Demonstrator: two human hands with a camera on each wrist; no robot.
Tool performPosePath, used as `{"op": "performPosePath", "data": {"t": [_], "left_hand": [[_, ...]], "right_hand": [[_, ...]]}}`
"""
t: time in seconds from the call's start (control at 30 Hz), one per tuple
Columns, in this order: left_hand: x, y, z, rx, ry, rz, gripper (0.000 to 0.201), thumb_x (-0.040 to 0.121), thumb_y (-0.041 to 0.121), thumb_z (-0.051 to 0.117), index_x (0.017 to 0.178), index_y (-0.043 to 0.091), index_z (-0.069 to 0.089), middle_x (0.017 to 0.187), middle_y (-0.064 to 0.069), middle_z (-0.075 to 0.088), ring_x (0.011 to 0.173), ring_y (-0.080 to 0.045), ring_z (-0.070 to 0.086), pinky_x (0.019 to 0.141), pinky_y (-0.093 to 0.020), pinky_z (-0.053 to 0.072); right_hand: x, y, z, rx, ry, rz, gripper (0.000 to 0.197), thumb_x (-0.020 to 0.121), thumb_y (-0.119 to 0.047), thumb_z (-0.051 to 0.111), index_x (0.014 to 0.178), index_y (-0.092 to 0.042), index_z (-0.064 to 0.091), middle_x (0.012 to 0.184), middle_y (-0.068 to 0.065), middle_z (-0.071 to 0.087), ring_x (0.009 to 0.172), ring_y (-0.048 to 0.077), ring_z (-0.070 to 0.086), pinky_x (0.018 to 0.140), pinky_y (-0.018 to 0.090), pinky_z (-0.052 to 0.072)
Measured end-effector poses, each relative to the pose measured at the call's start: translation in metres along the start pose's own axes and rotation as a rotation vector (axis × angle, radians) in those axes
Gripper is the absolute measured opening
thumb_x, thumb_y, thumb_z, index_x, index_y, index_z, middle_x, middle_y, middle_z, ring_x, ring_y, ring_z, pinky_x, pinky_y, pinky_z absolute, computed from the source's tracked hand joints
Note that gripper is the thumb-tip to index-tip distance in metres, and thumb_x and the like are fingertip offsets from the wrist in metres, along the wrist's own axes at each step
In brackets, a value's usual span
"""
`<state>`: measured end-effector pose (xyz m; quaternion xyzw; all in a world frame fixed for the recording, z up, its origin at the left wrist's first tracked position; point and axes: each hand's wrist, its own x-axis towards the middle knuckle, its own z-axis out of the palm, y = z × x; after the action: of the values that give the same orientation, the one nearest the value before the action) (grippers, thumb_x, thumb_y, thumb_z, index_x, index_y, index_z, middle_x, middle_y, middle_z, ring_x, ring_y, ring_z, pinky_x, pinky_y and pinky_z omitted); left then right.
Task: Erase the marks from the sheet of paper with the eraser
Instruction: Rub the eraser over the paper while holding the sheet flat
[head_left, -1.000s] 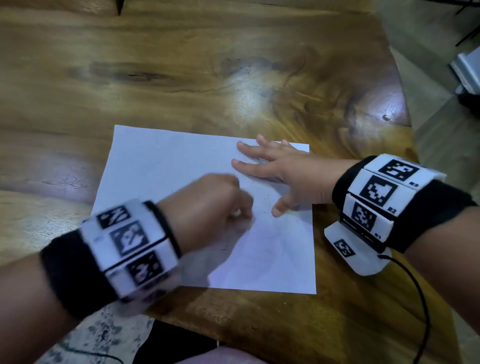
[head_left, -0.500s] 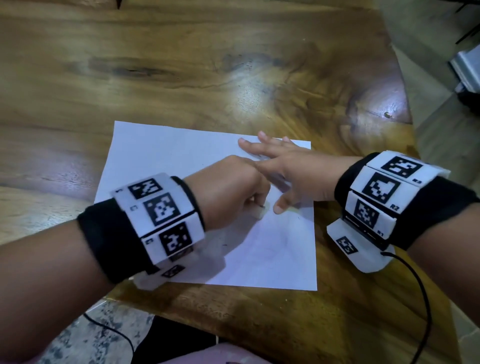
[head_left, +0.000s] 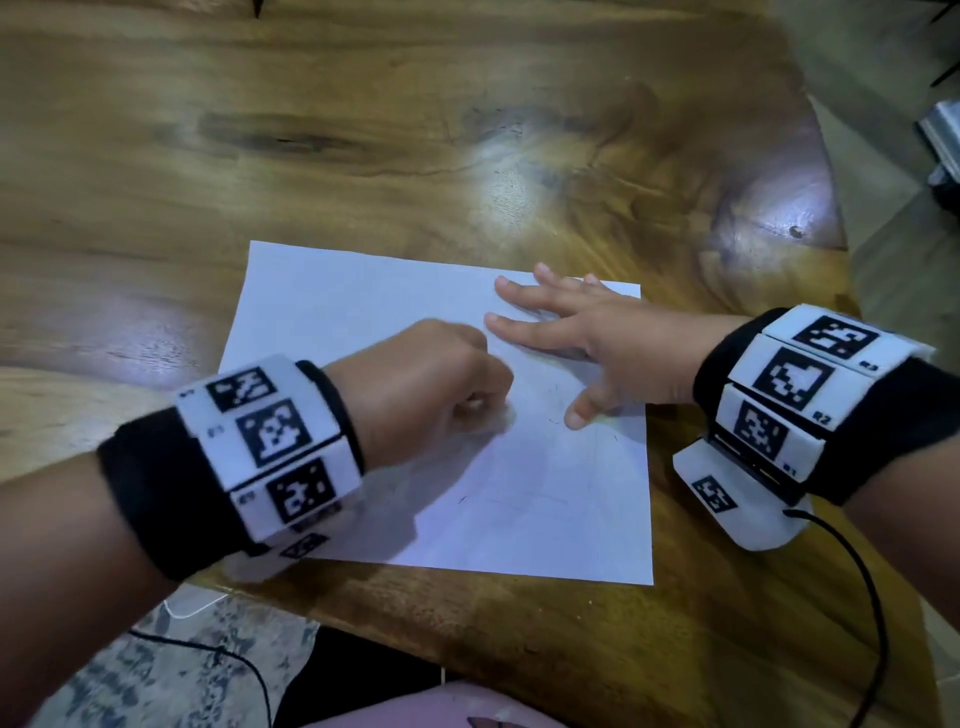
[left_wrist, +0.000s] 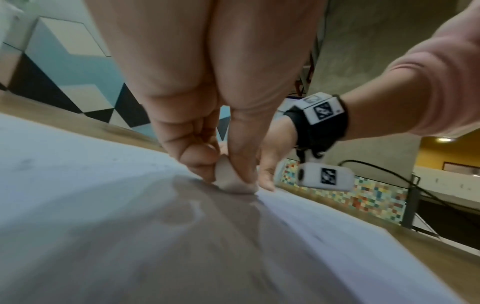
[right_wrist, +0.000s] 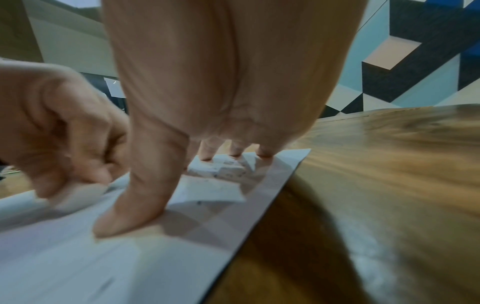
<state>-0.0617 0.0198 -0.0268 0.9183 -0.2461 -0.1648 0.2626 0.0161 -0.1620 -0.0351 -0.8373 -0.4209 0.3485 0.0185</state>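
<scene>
Left hand (head_left: 421, 384) w/ fingers curled tight, pinching the eraser (left_wrist: 231, 179) down onto the sheet of paper (head_left: 363, 322) near its middle. Right hand (head_left: 587, 338) lies flat, fingers spread straight, pressing the paper's right part onto the wooden table (head_left: 363, 130); faint marks (head_left: 556, 410) sit btwn the hands

A glossy wooden surface (head_left: 363, 130) is carrying one white sheet (head_left: 545, 519), lying flat near its front edge, slightly askew.

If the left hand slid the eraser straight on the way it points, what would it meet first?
Probably the right hand's thumb, pressed flat on the white paper sheet just ahead of the small pale eraser that the left hand pinches; only bare paper lies between.
</scene>
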Motion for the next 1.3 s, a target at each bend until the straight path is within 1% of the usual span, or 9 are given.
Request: {"op": "performPosePath", "data": {"t": [0.17, 0.27, 0.4, 0.53, 0.77, 0.87, 1.07, 1.17, 1.3], "left_hand": [[-0.061, -0.012, 0.033, -0.15, -0.087, -0.12, 0.013, 0.075, 0.027, 0.06, 0.085, 0.018, 0.06, 0.06, 0.016, 0.057, 0.062, 0.003, 0.052, 0.067, -0.02, 0.052], [-0.058, -0.012, 0.016, -0.179, -0.139, -0.05, 0.01, 0.076, 0.027, 0.059, 0.074, 0.02, 0.067, 0.068, 0.018, 0.053, 0.064, 0.003, 0.051, 0.059, -0.002, 0.035], [-0.039, -0.009, 0.004, -0.09, -0.077, -0.029, 0.015, 0.074, 0.028, 0.058, 0.067, 0.017, 0.066, 0.07, 0.006, 0.056, 0.059, -0.006, 0.052, 0.059, -0.019, 0.042], [-0.074, -0.018, 0.014, -0.21, -0.127, -0.137, 0.025, 0.072, 0.034, 0.055, 0.09, 0.02, 0.065, 0.069, 0.017, 0.052, 0.065, 0.005, 0.051, 0.063, -0.008, 0.042], [-0.053, -0.015, -0.002, -0.077, -0.092, -0.056, 0.021, 0.077, 0.031, 0.054, 0.066, 0.016, 0.064, 0.069, 0.009, 0.051, 0.058, -0.005, 0.05, 0.056, -0.021, 0.043], [-0.071, -0.025, 0.008, -0.092, -0.052, -0.095, 0.01, 0.084, 0.024, 0.054, 0.085, 0.016, 0.06, 0.072, 0.012, 0.056, 0.065, -0.004, 0.055, 0.066, -0.024, 0.048], [-0.059, -0.011, 0.001, -0.16, -0.139, -0.041, 0.028, 0.076, 0.04, 0.054, 0.067, 0.017, 0.066, 0.07, 0.006, 0.055, 0.063, -0.002, 0.049, 0.058, -0.006, 0.033], [-0.039, 0.002, 0.013, -0.105, -0.076, -0.018, 0.021, 0.082, 0.031, 0.053, 0.072, 0.017, 0.065, 0.07, 0.008, 0.05, 0.058, -0.006, 0.047, 0.056, -0.017, 0.037], [-0.057, -0.016, 0.03, -0.159, -0.206, -0.161, 0.007, 0.082, 0.013, 0.056, 0.082, 0.02, 0.059, 0.054, 0.015, 0.059, 0.054, 0.007, 0.052, 0.062, -0.01, 0.046]], "right_hand": [[0.0, 0.0, 0.0, -0.022, -0.016, 0.001, 0.102, 0.078, -0.029, 0.072, 0.143, -0.042, -0.006, 0.152, -0.019, -0.022, 0.139, 0.009, -0.025, 0.11, 0.028, -0.014], [0.0, -0.001, -0.001, -0.026, -0.03, 0.013, 0.102, 0.079, -0.029, 0.072, 0.143, -0.043, -0.007, 0.152, -0.019, -0.023, 0.139, 0.009, -0.026, 0.11, 0.029, -0.015], [-0.001, -0.002, -0.002, -0.025, -0.035, 0.027, 0.103, 0.078, -0.029, 0.072, 0.144, -0.04, -0.007, 0.151, -0.02, -0.022, 0.139, 0.009, -0.025, 0.111, 0.031, -0.014], [-0.001, -0.001, -0.002, -0.022, -0.032, 0.015, 0.105, 0.078, -0.029, 0.072, 0.137, -0.042, -0.014, 0.144, -0.026, -0.024, 0.139, 0.008, -0.025, 0.111, 0.03, -0.014], [-0.001, -0.002, -0.002, -0.009, -0.025, 0.016, 0.104, 0.077, -0.028, 0.073, 0.14, -0.042, -0.009, 0.144, -0.025, -0.024, 0.139, 0.008, -0.026, 0.11, 0.029, -0.015], [-0.001, -0.002, -0.002, -0.003, -0.021, 0.017, 0.1, 0.078, -0.027, 0.072, 0.144, -0.043, -0.002, 0.151, -0.022, -0.021, 0.138, 0.006, -0.026, 0.111, 0.028, -0.014], [-0.001, -0.001, -0.001, 0.003, -0.016, 0.019, 0.101, 0.078, -0.028, 0.072, 0.144, -0.042, -0.002, 0.152, -0.02, -0.021, 0.139, 0.007, -0.026, 0.11, 0.028, -0.015], [-0.002, -0.004, -0.001, 0.0, -0.022, 0.024, 0.1, 0.078, -0.027, 0.072, 0.144, -0.042, -0.001, 0.152, -0.019, -0.021, 0.139, 0.008, -0.026, 0.111, 0.029, -0.015], [-0.003, -0.005, -0.004, -0.016, -0.033, 0.032, 0.099, 0.079, -0.027, 0.071, 0.145, -0.04, -0.002, 0.153, -0.018, -0.022, 0.139, 0.009, -0.026, 0.111, 0.03, -0.014]]}}
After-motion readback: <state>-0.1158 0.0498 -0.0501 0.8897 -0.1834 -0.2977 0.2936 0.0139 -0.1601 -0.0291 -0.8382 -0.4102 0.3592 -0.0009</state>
